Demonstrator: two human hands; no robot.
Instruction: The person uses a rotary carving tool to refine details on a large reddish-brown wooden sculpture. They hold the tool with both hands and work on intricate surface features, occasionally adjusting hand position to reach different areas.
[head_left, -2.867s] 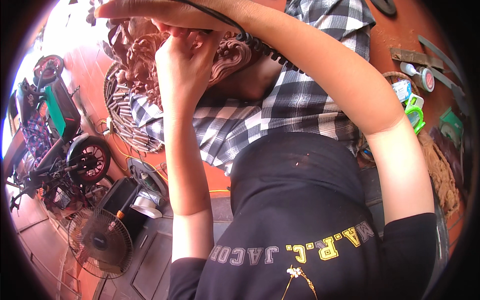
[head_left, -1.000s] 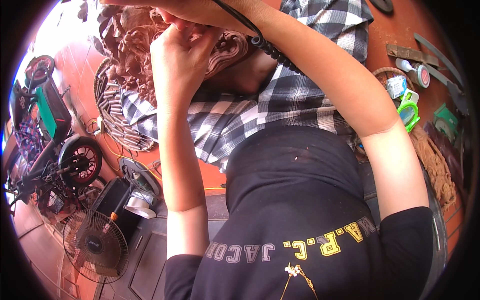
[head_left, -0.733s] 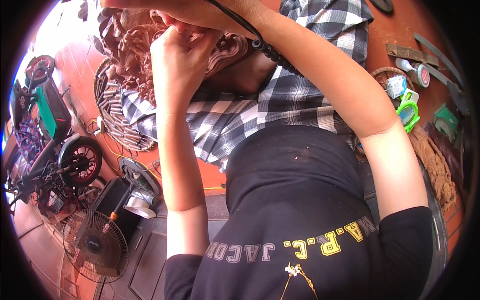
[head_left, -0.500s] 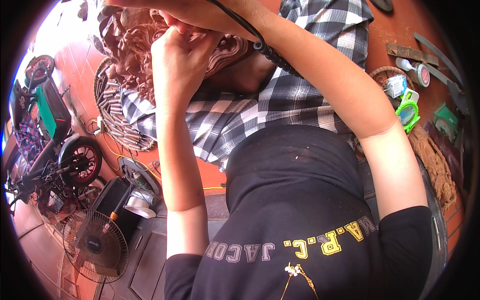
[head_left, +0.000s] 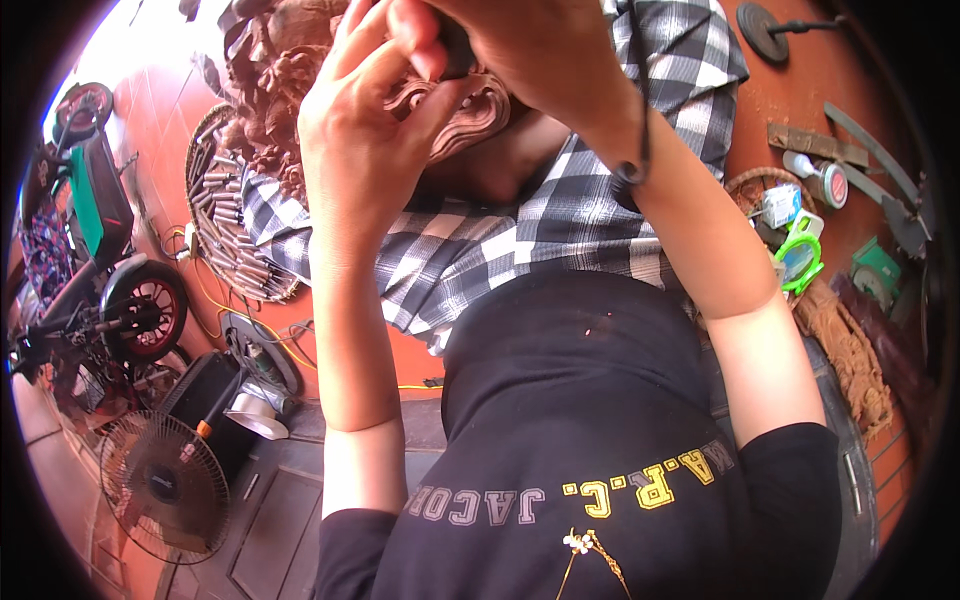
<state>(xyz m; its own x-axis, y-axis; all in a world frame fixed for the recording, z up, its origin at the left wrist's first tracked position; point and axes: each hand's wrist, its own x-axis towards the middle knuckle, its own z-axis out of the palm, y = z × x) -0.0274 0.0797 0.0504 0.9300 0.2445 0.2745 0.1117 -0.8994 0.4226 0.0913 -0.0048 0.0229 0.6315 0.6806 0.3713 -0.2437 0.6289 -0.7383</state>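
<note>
A reddish-brown wood carving (head_left: pixel 472 118) with deep swirls and ruffled edges leans on my lap, over checked black-and-white trousers (head_left: pixel 560 215). My left hand (head_left: pixel 365 125) lies against it, thumb stretched across the swirls and fingers bent at its upper part. Above the carving, my right hand (head_left: pixel 545 65) is closed round a dark tool (head_left: pixel 455 48), whose kind and tip are hidden by my fingers. A black cord (head_left: pixel 640 100) with a ribbed sleeve hangs beside my right wrist. The fingertips of both hands nearly meet at the tool.
To the left, a round wicker tray (head_left: pixel 225 205) holds several chisels. Beyond it stand a motorbike (head_left: pixel 150 310) and a fan (head_left: pixel 165 485), with a yellow cable (head_left: pixel 275 335) across the floor. On the right lie a bright green-rimmed lens (head_left: pixel 800 263) and another carved piece (head_left: pixel 845 350).
My right hand has come down and turned, so its cord now hangs beside the wrist. My left hand's fingers have shifted, baring more of the carving's swirls. The whole view has tilted slightly.
</note>
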